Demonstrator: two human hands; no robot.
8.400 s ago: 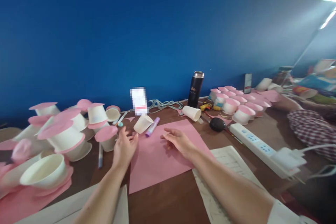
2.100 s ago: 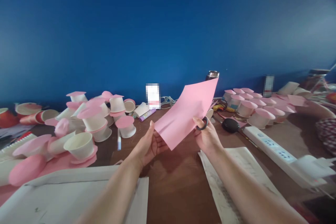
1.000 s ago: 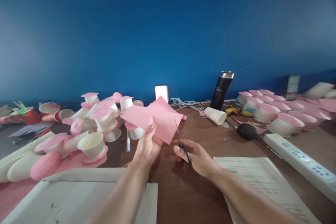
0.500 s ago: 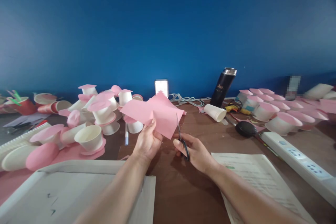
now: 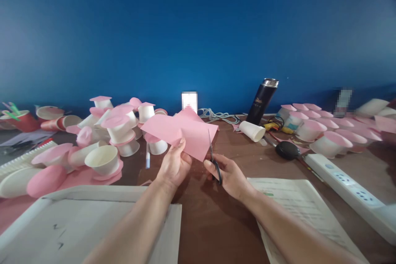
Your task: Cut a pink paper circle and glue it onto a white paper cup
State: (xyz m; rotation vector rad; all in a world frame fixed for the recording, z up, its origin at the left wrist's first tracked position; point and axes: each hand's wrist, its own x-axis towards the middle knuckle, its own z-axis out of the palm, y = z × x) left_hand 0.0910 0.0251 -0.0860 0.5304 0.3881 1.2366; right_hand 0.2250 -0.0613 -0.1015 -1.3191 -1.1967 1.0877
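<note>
In the centre of the frame, the left hand [image 5: 175,165] pinches the pink paper sheet [image 5: 185,131] between thumb and fingers, above the brown table [image 5: 216,222]. The right hand [image 5: 230,175] holds the black-handled scissors [image 5: 214,161], and their blades are at the right edge of the sheet. To the right lies a white paper cup [image 5: 252,131] on its side, near the black thermos bottle [image 5: 262,101].

Craft workspace, probably shared: a brown desk [image 5: 229,231] against a blue wall [image 5: 185,29], bearing numerous paper cups topped with pink paper [image 5: 116,119], a power strip [image 5: 349,189] and a notebook [image 5: 26,159].
</note>
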